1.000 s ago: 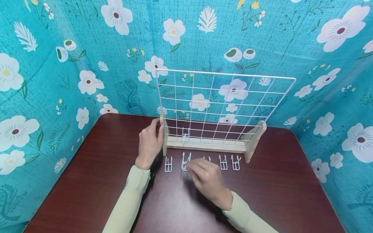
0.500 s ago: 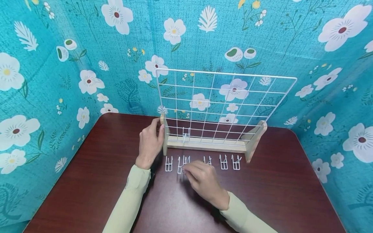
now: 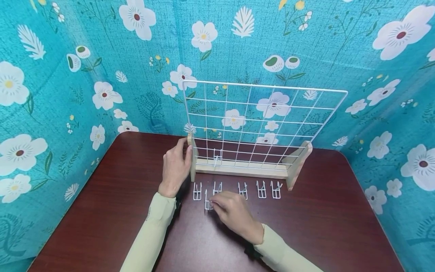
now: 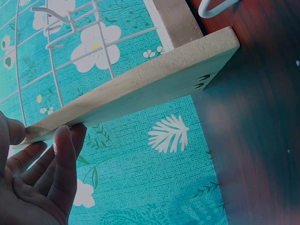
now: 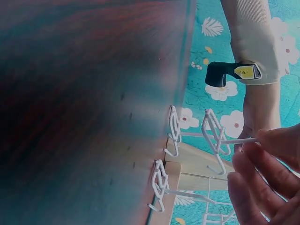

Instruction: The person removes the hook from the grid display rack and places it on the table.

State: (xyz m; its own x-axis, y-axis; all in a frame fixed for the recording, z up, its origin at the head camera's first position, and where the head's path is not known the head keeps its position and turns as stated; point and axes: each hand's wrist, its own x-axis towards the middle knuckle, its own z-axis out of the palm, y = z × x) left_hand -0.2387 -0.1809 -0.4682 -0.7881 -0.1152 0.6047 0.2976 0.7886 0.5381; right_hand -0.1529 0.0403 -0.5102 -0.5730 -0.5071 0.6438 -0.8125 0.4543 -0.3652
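Note:
A white wire grid (image 3: 265, 86) stands upright in a wooden base. My left hand (image 3: 175, 166) grips the upper end of the base's left wooden side panel (image 4: 154, 79), with thumb and fingers on opposite sides. One white wire hook hangs low on the grid's left part, seen as a hung hook (image 3: 216, 158) in the head view. In front of the base, my right hand (image 3: 234, 215) pinches another wire hook (image 5: 216, 133) by its prong, lifted off the table in the right wrist view. Part of this held hook is hidden behind the fingers in the head view.
Several more white wire hooks (image 3: 261, 189) lie in a row on the dark red table (image 3: 129, 211), between the base and my right hand. The base's right side panel (image 3: 299, 164) stands beyond the row. A blue floral curtain (image 3: 149, 64) surrounds the table's back and sides.
My right hand has moved a little left and nearer to me, drawing the pinched hook away from the one behind it in the row. The left hand stays on the side panel.

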